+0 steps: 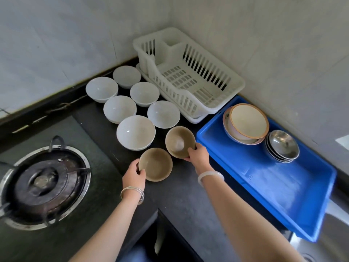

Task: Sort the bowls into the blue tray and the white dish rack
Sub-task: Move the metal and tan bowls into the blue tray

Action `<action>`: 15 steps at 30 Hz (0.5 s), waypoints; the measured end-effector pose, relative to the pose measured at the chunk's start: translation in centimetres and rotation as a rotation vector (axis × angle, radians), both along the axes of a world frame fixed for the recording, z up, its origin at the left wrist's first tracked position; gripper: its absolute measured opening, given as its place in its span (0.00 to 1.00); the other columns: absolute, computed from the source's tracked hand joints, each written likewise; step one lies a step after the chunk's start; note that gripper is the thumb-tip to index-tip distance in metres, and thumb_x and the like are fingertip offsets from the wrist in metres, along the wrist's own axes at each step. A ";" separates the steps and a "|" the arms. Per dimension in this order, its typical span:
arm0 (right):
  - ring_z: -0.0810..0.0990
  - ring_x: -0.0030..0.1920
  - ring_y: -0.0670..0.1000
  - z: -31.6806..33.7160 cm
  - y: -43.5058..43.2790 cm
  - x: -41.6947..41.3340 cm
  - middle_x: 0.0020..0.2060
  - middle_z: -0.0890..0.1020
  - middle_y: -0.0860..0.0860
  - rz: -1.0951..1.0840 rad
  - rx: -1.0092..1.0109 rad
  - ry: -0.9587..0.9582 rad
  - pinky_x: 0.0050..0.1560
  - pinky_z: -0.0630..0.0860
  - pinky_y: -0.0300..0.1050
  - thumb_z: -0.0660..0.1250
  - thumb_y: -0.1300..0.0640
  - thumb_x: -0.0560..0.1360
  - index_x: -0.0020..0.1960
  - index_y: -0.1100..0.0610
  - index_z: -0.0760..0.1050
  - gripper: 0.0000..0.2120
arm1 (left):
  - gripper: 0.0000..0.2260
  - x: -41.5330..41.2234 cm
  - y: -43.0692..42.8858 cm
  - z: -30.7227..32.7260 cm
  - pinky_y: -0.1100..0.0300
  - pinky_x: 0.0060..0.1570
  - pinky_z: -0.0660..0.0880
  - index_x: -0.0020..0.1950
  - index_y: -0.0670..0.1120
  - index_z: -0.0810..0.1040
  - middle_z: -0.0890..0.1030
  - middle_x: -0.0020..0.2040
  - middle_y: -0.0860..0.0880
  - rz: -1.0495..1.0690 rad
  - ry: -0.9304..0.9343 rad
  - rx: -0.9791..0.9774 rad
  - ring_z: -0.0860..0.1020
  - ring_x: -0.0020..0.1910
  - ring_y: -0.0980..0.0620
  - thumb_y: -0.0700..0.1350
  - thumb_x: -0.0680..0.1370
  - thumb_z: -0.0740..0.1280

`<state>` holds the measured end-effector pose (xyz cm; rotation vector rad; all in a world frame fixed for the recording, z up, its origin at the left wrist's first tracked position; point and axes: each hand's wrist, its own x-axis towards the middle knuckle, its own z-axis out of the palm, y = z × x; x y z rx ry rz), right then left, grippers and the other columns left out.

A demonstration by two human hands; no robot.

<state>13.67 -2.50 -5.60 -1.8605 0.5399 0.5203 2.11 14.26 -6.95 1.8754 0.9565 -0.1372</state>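
**Bowls gripped two at a time**

Head view: the left hand (134, 173) curled its fingers round the rim of a brown bowl (157, 165). The right hand (198, 155) gripped a second brown bowl (178, 141), both low over the dark counter (179, 195). Six white bowls (136, 132) stood behind, beside the white dish rack (188, 78). The blue tray (273, 186), at right, held nested cream bowls (247, 123) and stacked steel bowls (283, 146).

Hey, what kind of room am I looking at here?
Most likely a home kitchen: a round gas burner set in the dark counter, a white plastic dish rack, and white ceramic bowls.
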 end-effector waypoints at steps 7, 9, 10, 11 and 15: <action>0.82 0.45 0.48 3.1 -0.6 -3.4 0.48 0.80 0.50 0.150 -0.074 -0.110 0.36 0.78 0.34 0.63 0.59 0.77 0.55 0.51 0.75 0.08 | 0.16 0.0 0.5 -0.6 0.46 0.59 0.75 0.66 0.48 0.72 0.76 0.63 0.43 0.085 -0.054 -0.188 0.77 0.55 0.46 0.42 0.79 0.59; 0.83 0.42 0.47 3.5 0.0 -4.4 0.45 0.81 0.49 0.232 -0.105 -0.131 0.39 0.80 0.36 0.64 0.59 0.77 0.54 0.51 0.76 0.08 | 0.15 0.1 0.5 -0.6 0.50 0.56 0.76 0.65 0.48 0.72 0.76 0.63 0.43 0.151 -0.075 -0.277 0.77 0.55 0.44 0.44 0.80 0.58; 0.83 0.41 0.47 3.6 0.5 -4.9 0.43 0.82 0.49 0.261 -0.131 -0.145 0.41 0.80 0.38 0.64 0.59 0.77 0.52 0.51 0.77 0.07 | 0.14 0.2 0.5 -0.6 0.52 0.54 0.76 0.65 0.47 0.73 0.76 0.63 0.42 0.172 -0.081 -0.306 0.77 0.57 0.43 0.45 0.80 0.57; 0.83 0.40 0.48 3.7 1.0 -5.3 0.41 0.82 0.50 0.285 -0.159 -0.156 0.41 0.81 0.39 0.64 0.59 0.76 0.49 0.50 0.77 0.06 | 0.14 0.2 0.5 -0.6 0.53 0.53 0.76 0.64 0.47 0.73 0.76 0.63 0.42 0.184 -0.079 -0.328 0.76 0.58 0.42 0.46 0.80 0.56; 0.77 0.33 0.44 3.2 2.7 -5.6 0.34 0.77 0.47 0.343 -0.266 -0.165 0.29 0.69 0.32 0.64 0.60 0.75 0.44 0.51 0.74 0.05 | 0.20 0.3 0.4 -0.4 0.50 0.55 0.76 0.69 0.45 0.68 0.73 0.65 0.41 0.280 -0.043 -0.429 0.77 0.58 0.39 0.52 0.80 0.55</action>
